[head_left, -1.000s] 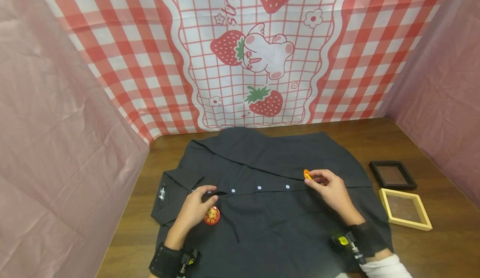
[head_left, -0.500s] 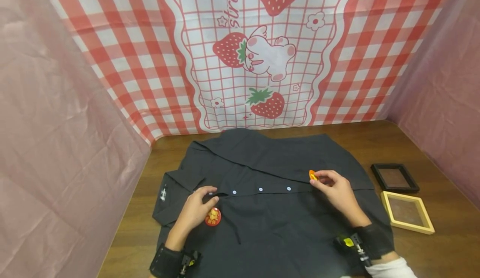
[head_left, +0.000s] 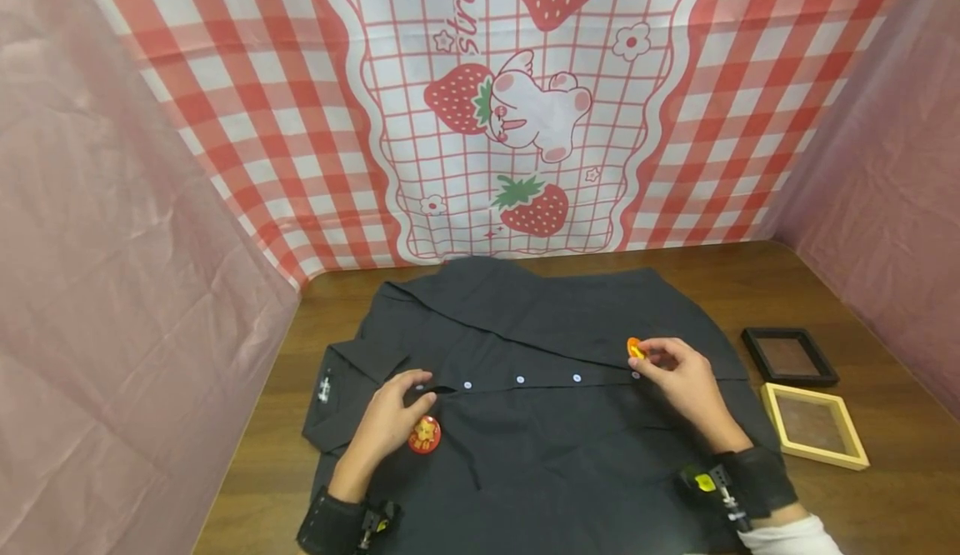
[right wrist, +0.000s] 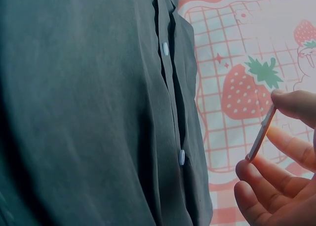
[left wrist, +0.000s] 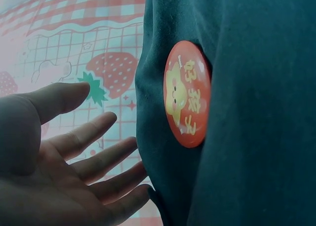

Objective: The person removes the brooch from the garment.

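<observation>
Orange badge [head_left: 634, 348] is sitting in your right hand [head_left: 684, 380]: you're pinching it between thumb and fingertips, and it's showing edge-on and tilting in the right wrist view. You're holding it over the shirt, by the button line, clear of the cloth. Your left hand [head_left: 390, 413] is spreading loosely, thumb well apart from the fingers, and it isn't gripping anything. It's hovering around the collar end, though whether a fingertip is brushing the fabric is hard to tell. You're wearing a black strap on each wrist, and a white sleeve [head_left: 795, 537] is peeking out behind the right one.

Just beside your left thumb, a red badge [head_left: 424, 435] with a yellow star character is lying face up on the dark shirt [head_left: 540, 455]. That shirt is spreading flat across the wooden table [head_left: 258, 455], collar pointing to your left, pale buttons running sideways.

Over on your right, two shallow frames are lying flat. The yellow frame [head_left: 821, 452] is sitting nearer you, just beside the shirt's edge; the black frame [head_left: 798, 378] is sitting right behind it. Both are showing a brownish panel inside, maybe just tabletop, can't tell. Farthest back, a strawberry-print cloth [head_left: 540, 105] is hanging.
</observation>
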`<state>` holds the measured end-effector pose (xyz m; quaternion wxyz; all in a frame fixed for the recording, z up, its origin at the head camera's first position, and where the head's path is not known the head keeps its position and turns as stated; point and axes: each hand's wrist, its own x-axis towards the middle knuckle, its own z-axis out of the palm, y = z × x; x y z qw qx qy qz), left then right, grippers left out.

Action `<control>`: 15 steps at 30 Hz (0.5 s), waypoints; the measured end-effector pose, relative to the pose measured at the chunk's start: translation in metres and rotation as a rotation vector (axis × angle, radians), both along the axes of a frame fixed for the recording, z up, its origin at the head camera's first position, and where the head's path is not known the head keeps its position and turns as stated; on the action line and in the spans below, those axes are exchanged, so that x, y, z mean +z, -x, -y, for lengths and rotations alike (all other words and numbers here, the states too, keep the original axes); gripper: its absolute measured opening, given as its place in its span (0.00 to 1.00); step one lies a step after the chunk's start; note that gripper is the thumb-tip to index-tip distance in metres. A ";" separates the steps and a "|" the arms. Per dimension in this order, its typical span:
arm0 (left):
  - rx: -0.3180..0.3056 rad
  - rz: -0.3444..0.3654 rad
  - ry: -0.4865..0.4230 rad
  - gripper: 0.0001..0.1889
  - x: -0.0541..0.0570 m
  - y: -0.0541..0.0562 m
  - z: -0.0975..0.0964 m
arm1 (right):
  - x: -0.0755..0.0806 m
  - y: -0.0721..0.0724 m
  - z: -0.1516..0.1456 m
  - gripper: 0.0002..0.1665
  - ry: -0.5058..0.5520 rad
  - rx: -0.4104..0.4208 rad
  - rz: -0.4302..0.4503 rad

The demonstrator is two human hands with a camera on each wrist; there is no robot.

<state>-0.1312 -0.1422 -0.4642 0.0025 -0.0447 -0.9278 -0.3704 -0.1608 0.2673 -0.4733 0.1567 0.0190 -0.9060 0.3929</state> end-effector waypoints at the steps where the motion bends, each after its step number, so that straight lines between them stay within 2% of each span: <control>1: -0.001 0.000 0.002 0.19 0.000 0.000 0.000 | 0.000 0.000 0.000 0.17 -0.006 -0.002 0.000; 11: -0.007 -0.043 0.027 0.19 0.001 -0.002 0.005 | 0.000 0.000 -0.004 0.17 -0.014 -0.043 -0.026; 15: -0.007 -0.029 0.028 0.19 0.001 -0.004 0.007 | 0.001 0.000 -0.005 0.17 -0.017 -0.057 -0.012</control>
